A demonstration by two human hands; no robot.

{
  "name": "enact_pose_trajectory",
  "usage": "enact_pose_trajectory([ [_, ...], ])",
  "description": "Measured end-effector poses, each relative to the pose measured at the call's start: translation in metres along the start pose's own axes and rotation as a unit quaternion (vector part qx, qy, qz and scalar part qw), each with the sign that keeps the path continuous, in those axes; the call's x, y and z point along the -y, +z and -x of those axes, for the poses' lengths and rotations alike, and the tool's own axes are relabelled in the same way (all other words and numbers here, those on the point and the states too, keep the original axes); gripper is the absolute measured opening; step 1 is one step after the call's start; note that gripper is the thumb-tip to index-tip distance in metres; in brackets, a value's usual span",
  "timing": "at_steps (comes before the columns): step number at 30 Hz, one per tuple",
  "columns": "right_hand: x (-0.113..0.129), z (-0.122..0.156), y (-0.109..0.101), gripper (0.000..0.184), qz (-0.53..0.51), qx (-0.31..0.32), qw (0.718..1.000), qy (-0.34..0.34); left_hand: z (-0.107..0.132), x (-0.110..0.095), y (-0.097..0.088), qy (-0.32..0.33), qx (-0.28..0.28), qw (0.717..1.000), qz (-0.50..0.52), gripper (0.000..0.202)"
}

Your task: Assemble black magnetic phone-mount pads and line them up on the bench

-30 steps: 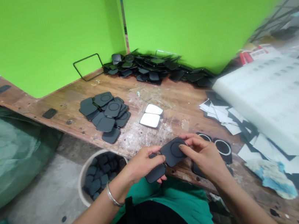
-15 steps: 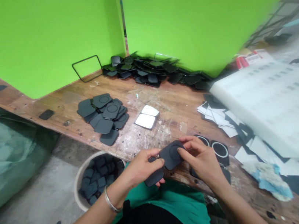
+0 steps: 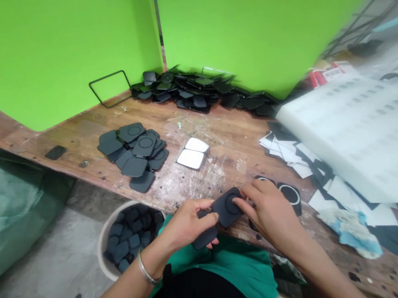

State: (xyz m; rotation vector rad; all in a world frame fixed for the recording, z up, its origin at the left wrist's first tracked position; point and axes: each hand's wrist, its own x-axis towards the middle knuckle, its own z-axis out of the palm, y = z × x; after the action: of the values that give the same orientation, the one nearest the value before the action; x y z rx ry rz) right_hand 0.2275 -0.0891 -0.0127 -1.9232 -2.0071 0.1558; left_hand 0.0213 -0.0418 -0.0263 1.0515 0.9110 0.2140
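Between my hands, over the table's front edge, is a dark folding charger pad [image 3: 226,210] made of two joined panels; the upper panel bears a round ring mark. My left hand [image 3: 193,222] is closed around the lower panel, thumb on top and fingertips underneath. At the far corner, my right hand [image 3: 268,206] pinches the upper panel with its thumb over the ring. Just beyond the right hand lie dark panels with white rings [image 3: 290,194], partly hidden by it. On the table sits an open pad with two white faces [image 3: 192,155], left of which is a loose pile of dark pads [image 3: 136,165].
A bucket [image 3: 105,260] of dark pieces stands on the floor below the table edge. Green boards [image 3: 59,50] rise behind a long heap of black panels [image 3: 191,91]. White foam block [image 3: 364,140], loose white cards [image 3: 284,154] and a stained cloth [image 3: 351,231] occupy the right.
My right thumb and fingers have shifted slightly on the upper panel, the fingers curling in more. The left hand keeps its hold. The whole view has turned slightly.
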Motion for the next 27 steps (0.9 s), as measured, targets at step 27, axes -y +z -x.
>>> enact_pose_trajectory([
  [27, -0.009, 0.002, 0.034, 0.049, -0.558, 0.011, 0.755, 0.344, -0.009, 0.004, 0.007, 0.171, -0.149, 0.946, -0.232, 0.050],
])
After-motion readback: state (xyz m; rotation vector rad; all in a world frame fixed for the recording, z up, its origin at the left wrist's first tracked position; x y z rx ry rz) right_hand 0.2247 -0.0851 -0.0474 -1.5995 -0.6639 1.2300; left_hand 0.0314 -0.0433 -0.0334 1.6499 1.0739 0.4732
